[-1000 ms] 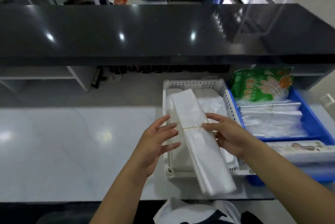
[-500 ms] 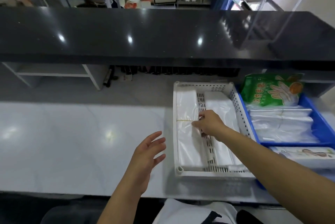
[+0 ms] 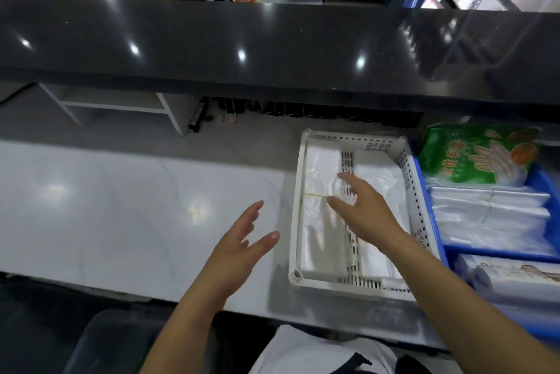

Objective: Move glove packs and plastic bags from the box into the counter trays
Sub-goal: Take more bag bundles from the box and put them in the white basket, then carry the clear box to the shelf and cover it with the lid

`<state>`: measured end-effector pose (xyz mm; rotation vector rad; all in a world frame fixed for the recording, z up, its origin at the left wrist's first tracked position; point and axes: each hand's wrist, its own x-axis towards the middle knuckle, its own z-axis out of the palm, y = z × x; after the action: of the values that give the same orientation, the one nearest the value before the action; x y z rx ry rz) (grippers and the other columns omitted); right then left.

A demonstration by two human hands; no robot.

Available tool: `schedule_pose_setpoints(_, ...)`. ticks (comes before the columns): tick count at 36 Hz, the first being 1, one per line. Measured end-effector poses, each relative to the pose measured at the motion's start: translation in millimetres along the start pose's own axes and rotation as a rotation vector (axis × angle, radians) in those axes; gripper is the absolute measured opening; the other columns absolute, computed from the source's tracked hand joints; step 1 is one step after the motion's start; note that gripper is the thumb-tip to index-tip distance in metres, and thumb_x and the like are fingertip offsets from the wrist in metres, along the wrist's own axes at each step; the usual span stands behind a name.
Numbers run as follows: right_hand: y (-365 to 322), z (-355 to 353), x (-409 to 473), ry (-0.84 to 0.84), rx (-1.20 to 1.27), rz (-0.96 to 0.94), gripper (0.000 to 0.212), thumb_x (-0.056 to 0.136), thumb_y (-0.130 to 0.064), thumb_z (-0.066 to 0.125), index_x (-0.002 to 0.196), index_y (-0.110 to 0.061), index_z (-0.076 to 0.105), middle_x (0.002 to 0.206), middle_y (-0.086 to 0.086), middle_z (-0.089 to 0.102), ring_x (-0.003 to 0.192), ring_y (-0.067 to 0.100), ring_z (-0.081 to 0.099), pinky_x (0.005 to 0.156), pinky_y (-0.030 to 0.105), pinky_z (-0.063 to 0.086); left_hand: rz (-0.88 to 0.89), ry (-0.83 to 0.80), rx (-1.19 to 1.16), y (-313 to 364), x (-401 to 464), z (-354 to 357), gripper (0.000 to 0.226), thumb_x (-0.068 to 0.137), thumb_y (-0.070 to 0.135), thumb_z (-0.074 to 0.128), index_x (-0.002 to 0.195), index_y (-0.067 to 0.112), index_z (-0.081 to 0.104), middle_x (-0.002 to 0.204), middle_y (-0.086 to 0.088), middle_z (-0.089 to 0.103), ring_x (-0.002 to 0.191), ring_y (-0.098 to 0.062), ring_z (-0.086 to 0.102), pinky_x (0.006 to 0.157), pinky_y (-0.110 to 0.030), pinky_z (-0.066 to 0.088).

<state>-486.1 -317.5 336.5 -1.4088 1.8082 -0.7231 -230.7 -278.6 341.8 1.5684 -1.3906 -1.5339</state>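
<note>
Bags (image 3: 318, 222) in white tray (image 3: 298, 191) | right hand (image 3: 363, 213) spread, perhaps touching | left hand (image 3: 239, 249) spread

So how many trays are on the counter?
2. A white tray sits in front of the right hand, holding plastic bags. A blue tray touches its right side, partly cut off by the picture edge; more could be out of view.
</note>
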Motion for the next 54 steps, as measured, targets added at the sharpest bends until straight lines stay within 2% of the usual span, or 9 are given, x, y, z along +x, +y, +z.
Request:
schedule_pose_setpoints(4, -16, 10, -43, -0.056, -0.161, -0.199, 0.060, 0.091, -0.052, 0.055, 0.146, -0.041, 0.034, 0.160, -0.015, 0.023, 0.148, 0.007, 0.014, 0.119, 0.036, 0.020, 0.070, 0.114, 0.242, -10, -18, -8, 0.071, 0.073, 0.077, 0.057, 0.133, 0.076, 0.019, 0.139, 0.052, 0.016, 0.133, 0.006, 0.025, 0.105, -0.030, 0.030)
schedule_pose_setpoints(10, -25, 60, -93, -0.329, -0.306, -0.481, 0.065, 0.092, -0.063, 0.041, 0.150, -0.042, 0.023, 0.163, -0.015, 0.001, 0.148, 0.005, -0.014, 0.122, 0.040, -0.001, -0.001, 0.306, 0.344, -40, -58, -9, 0.076, 0.076, 0.073, 0.054, 0.141, 0.067, 0.014, 0.158, 0.032, 0.001, 0.146, 0.006, 0.000, 0.116, -0.032, 0.018)
schedule_pose_setpoints(22, -26, 166, -142, -0.894, -0.206, -0.785, 0.065, 0.090, -0.061, 0.043, 0.148, -0.033, 0.035, 0.162, -0.007, 0.019, 0.149, 0.011, 0.010, 0.121, 0.037, 0.017, -0.431, 0.766, 0.077, -134, -209, -13, 0.062, 0.082, 0.048, 0.066, 0.137, 0.047, 0.036, 0.155, 0.011, 0.033, 0.141, -0.008, 0.032, 0.112, -0.030, 0.035)
schedule_pose_setpoints(24, -26, 180, -147, -0.985, -0.286, -0.779, 0.066, 0.091, -0.060, 0.047, 0.150, -0.033, 0.032, 0.163, -0.005, 0.017, 0.149, 0.011, 0.010, 0.121, 0.035, 0.016, -0.496, 0.855, 0.037, -147, -233, -15, 0.058, 0.088, 0.037, 0.068, 0.134, 0.050, 0.036, 0.152, 0.011, 0.035, 0.131, -0.006, 0.036, 0.098, -0.014, 0.038)
schedule_pose_setpoints(32, -31, 226, -168, -1.162, -0.560, -0.730, 0.070, 0.092, -0.057, 0.052, 0.152, -0.032, 0.027, 0.163, -0.001, 0.016, 0.149, 0.016, 0.013, 0.121, 0.034, 0.016, -0.658, 0.989, -0.170, -233, -301, -36, 0.071, 0.089, 0.035, 0.069, 0.148, 0.039, 0.030, 0.153, 0.009, 0.033, 0.137, -0.013, 0.035, 0.112, -0.035, 0.032)
schedule_pose_setpoints(38, -35, 267, -181, -1.132, -0.653, -0.586, 0.069, 0.090, -0.050, 0.060, 0.149, -0.023, 0.036, 0.159, 0.002, 0.029, 0.147, 0.017, 0.023, 0.118, 0.032, 0.024, -0.749, 1.093, -0.417, -317, -329, -65, 0.067, 0.086, 0.023, 0.072, 0.143, 0.032, 0.038, 0.137, 0.001, 0.048, 0.106, -0.013, 0.047, 0.082, -0.028, 0.042)
schedule_pose_setpoints(44, -27, 335, -168, -0.970, -0.697, -0.399, 0.066, 0.086, -0.032, 0.071, 0.143, -0.011, 0.046, 0.146, 0.009, 0.047, 0.130, 0.024, 0.048, 0.107, 0.033, 0.040, -0.931, 1.153, -0.447, -406, -356, -85, 0.081, 0.082, 0.021, 0.073, 0.151, 0.020, 0.031, 0.150, -0.015, 0.040, 0.131, -0.034, 0.043, 0.102, -0.044, 0.042)
schedule_pose_setpoints(47, -17, 369, -157, -0.880, -0.603, -0.185, 0.060, 0.084, -0.022, 0.075, 0.136, -0.004, 0.051, 0.131, 0.011, 0.057, 0.108, 0.016, 0.055, 0.087, 0.013, 0.041, -0.965, 1.121, -0.389, -435, -358, -92, 0.090, 0.079, 0.021, 0.077, 0.153, 0.016, 0.026, 0.154, -0.018, 0.032, 0.138, -0.036, 0.034, 0.111, -0.051, 0.035)
schedule_pose_setpoints(54, -1, 425, -117, -0.771, -0.621, 0.088, 0.063, 0.084, -0.028, 0.074, 0.135, 0.000, 0.051, 0.131, 0.022, 0.059, 0.116, 0.039, 0.057, 0.087, 0.033, 0.045, -1.011, 1.203, -0.870, -472, -351, -96, 0.106, 0.078, 0.016, 0.081, 0.156, 0.020, 0.009, 0.156, -0.019, 0.027, 0.137, -0.038, 0.036, 0.108, -0.049, 0.034)
